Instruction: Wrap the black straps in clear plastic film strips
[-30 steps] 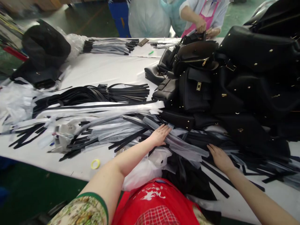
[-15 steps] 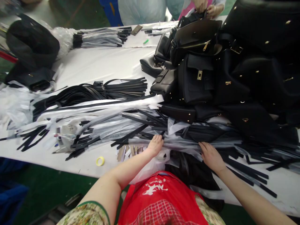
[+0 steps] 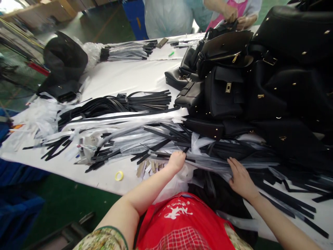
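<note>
My left hand (image 3: 177, 161) is closed at the end of a black strap (image 3: 191, 160), with its fingers curled under and partly hidden. The strap runs to the right in a clear plastic sleeve (image 3: 212, 161). My right hand (image 3: 241, 178) lies on the sleeved straps farther right, fingers stretched out and thumb apart. Around both hands spreads a loose pile of black straps (image 3: 229, 148), many in clear plastic. Just left of my left wrist are small tan and white pieces (image 3: 148, 167).
Black handbags (image 3: 223, 92) are heaped at the right and back. A tied strap bundle (image 3: 114, 104) lies beyond the pile. A yellow tape roll (image 3: 119, 176) sits near the table's front edge. Across the table, a co-worker's hands (image 3: 236, 19) handle a bag.
The camera view has turned, so everything sits farther right and a little lower. My left fingers have curled in more tightly. My right hand stays on the straps, its thumb now spread.
</note>
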A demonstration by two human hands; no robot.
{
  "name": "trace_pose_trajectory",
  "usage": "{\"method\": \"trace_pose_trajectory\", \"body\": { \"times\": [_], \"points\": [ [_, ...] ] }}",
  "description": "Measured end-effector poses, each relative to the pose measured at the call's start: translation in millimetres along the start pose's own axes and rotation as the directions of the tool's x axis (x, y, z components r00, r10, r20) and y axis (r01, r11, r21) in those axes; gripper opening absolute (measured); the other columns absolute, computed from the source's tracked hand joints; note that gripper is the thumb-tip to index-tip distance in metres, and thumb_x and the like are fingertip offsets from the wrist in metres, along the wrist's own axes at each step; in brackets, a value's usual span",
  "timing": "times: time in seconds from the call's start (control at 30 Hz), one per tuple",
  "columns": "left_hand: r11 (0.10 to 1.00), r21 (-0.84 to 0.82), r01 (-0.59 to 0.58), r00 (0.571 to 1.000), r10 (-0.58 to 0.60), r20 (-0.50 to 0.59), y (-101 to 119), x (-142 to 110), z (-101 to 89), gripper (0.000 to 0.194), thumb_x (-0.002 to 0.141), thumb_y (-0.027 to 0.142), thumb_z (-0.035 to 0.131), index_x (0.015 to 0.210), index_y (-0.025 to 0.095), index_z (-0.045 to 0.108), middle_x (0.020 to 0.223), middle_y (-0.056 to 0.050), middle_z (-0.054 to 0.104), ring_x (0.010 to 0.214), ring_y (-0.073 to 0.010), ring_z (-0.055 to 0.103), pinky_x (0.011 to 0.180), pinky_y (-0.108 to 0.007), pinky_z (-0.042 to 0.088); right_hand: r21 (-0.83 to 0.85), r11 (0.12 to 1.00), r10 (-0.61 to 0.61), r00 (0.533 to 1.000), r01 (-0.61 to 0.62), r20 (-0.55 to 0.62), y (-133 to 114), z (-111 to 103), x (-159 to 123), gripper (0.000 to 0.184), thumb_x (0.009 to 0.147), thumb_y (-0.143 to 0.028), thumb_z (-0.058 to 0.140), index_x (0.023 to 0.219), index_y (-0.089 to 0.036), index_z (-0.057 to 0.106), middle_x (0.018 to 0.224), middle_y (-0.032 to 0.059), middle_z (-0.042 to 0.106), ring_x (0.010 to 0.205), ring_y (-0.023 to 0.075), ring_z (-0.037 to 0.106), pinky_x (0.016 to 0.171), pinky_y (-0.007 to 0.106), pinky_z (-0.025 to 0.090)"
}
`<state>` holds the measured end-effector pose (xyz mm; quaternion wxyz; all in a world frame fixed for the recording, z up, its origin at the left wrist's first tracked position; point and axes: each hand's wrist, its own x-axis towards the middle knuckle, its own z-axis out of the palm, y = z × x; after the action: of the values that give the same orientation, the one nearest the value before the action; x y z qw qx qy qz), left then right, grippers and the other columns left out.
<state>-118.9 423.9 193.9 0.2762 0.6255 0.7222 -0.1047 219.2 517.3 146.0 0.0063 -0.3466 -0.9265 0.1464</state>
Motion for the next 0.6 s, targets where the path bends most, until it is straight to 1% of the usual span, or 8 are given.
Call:
{"method": "trace_pose_trajectory", "body": {
  "times": [0.07, 0.13, 0.2, 0.27, 0.37, 0.43, 0.53, 0.6],
  "points": [
    [1.0, -0.002, 0.031, 0.999, -0.031, -0.021, 2, -6, -17.0, 0.026, 0.095, 0.009, 0.038, 0.105, 0.01, 0.063, 0.098, -0.016, 0.069, 0.097, -0.0279, 0.068, 0.081, -0.038, 0.053, 0.048, 0.999, 0.012, 1.0, -0.012, -0.005, -5, -13, 10, 0.094, 0.073, -0.021, 0.058, 0.156, -0.012, 0.013, 0.156, 0.0184, 0.029, 0.144, 0.0352, 0.029, 0.116, 0.051, 0.031],
    [0.998, -0.003, 0.058, 0.997, -0.058, -0.051, 7, -10, -35.4, 0.027, 0.096, 0.01, 0.036, 0.107, 0.011, 0.061, 0.098, -0.016, 0.069, 0.097, -0.0285, 0.068, 0.08, -0.039, 0.054, 0.101, 0.995, -0.015, 1.0, 0.014, 0.011, -11, -25, 22, 0.101, 0.074, -0.031, 0.065, 0.156, -0.013, 0.01, 0.157, 0.0192, 0.027, 0.144, 0.0368, 0.028, 0.116, 0.051, 0.03],
    [0.997, -0.005, 0.076, 0.994, -0.076, -0.084, 14, -13, -52.9, 0.026, 0.096, 0.011, 0.036, 0.109, 0.012, 0.058, 0.099, -0.016, 0.069, 0.097, -0.0278, 0.068, 0.079, -0.039, 0.054, 0.16, 0.986, -0.056, 0.998, 0.05, 0.036, -17, -34, 33, 0.109, 0.071, -0.038, 0.071, 0.156, -0.014, 0.008, 0.157, 0.0195, 0.026, 0.144, 0.0372, 0.028, 0.116, 0.051, 0.03],
    [0.997, -0.006, 0.082, 0.99, -0.082, -0.111, 22, -17, -67.3, 0.025, 0.096, 0.011, 0.038, 0.111, 0.014, 0.057, 0.099, -0.014, 0.069, 0.096, -0.0255, 0.069, 0.08, -0.036, 0.054, 0.218, 0.972, -0.102, 0.993, 0.088, 0.056, -25, -37, 43, 0.116, 0.067, -0.04, 0.076, 0.157, -0.015, 0.007, 0.157, 0.02, 0.026, 0.143, 0.037, 0.03, 0.116, 0.05, 0.03],
    [0.997, 0.001, 0.079, 0.988, -0.078, -0.133, 35, -23, -81.3, 0.023, 0.094, 0.012, 0.041, 0.11, 0.016, 0.057, 0.096, -0.011, 0.07, 0.094, -0.0228, 0.07, 0.08, -0.033, 0.053, 0.289, 0.949, -0.151, 0.986, 0.124, 0.073, -38, -30, 55, 0.121, 0.061, -0.04, 0.082, 0.156, -0.014, 0.012, 0.153, 0.0218, 0.033, 0.14, 0.0369, 0.035, 0.114, 0.049, 0.032],
    [0.997, 0.01, 0.076, 0.987, -0.074, -0.142, 41, -27, -86.1, 0.023, 0.094, 0.011, 0.041, 0.108, 0.016, 0.058, 0.097, -0.01, 0.07, 0.094, -0.023, 0.07, 0.079, -0.032, 0.054, 0.333, 0.94, -0.114, 0.99, 0.079, 0.086, -48, -21, 62, 0.116, 0.059, -0.036, 0.083, 0.154, -0.013, 0.021, 0.147, 0.0222, 0.042, 0.134, 0.0371, 0.043, 0.112, 0.05, 0.035],
    [0.998, 0.02, 0.063, 0.986, -0.06, -0.153, 50, -36, -90.1, 0.023, 0.094, 0.012, 0.04, 0.107, 0.016, 0.058, 0.097, -0.011, 0.07, 0.095, -0.024, 0.069, 0.079, -0.033, 0.054, 0.4, 0.916, -0.007, 0.993, -0.039, 0.114, -61, -11, 70, 0.094, 0.063, -0.031, 0.079, 0.146, -0.013, 0.038, 0.136, 0.0197, 0.055, 0.122, 0.0356, 0.054, 0.106, 0.049, 0.04],
    [0.998, 0.023, 0.056, 0.986, -0.051, -0.16, 55, -44, -91.9, 0.024, 0.094, 0.012, 0.04, 0.108, 0.016, 0.058, 0.098, -0.011, 0.069, 0.096, -0.024, 0.069, 0.081, -0.034, 0.053, 0.429, 0.901, 0.022, 0.993, -0.072, 0.119, -67, -10, 71, 0.082, 0.066, -0.031, 0.077, 0.14, -0.015, 0.045, 0.131, 0.0164, 0.059, 0.117, 0.0329, 0.058, 0.103, 0.046, 0.042]
  ]
}}
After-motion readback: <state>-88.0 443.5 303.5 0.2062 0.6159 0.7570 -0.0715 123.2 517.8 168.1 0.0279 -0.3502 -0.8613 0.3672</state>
